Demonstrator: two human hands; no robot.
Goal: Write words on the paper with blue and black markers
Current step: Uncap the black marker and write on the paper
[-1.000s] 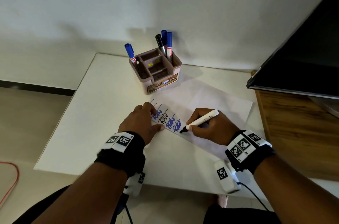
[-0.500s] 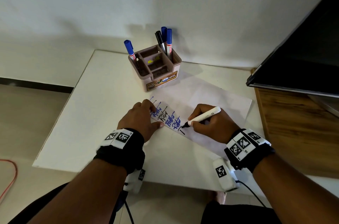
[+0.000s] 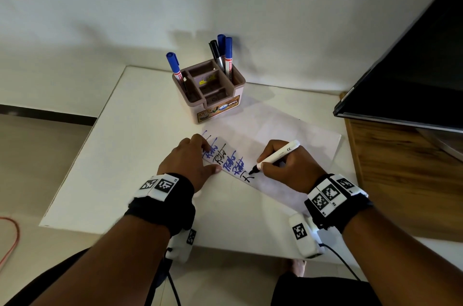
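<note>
A white sheet of paper point(image 3: 288, 135) lies slanted on the white table point(image 3: 130, 130). Along its near edge run handwritten words in blue and black ink point(image 3: 229, 161). My right hand point(image 3: 290, 167) grips a white black-tipped marker point(image 3: 276, 155), with the tip touching the paper at a fresh black stroke point(image 3: 248, 176). At the sheet's left corner my left hand point(image 3: 186, 164) rests on the paper, its fingers partly over the first words.
A brown pen holder point(image 3: 213, 95) stands behind the paper with several blue markers point(image 3: 174, 65) and one black marker point(image 3: 216, 53). A dark monitor point(image 3: 413, 75) sits on a wooden desk point(image 3: 406, 172) at the right. A red cable point(image 3: 11, 238) lies on the floor.
My right hand has moved the marker tip along the paper's edge and drawn new black strokes after the last blue word. The left hand has stayed where it was.
</note>
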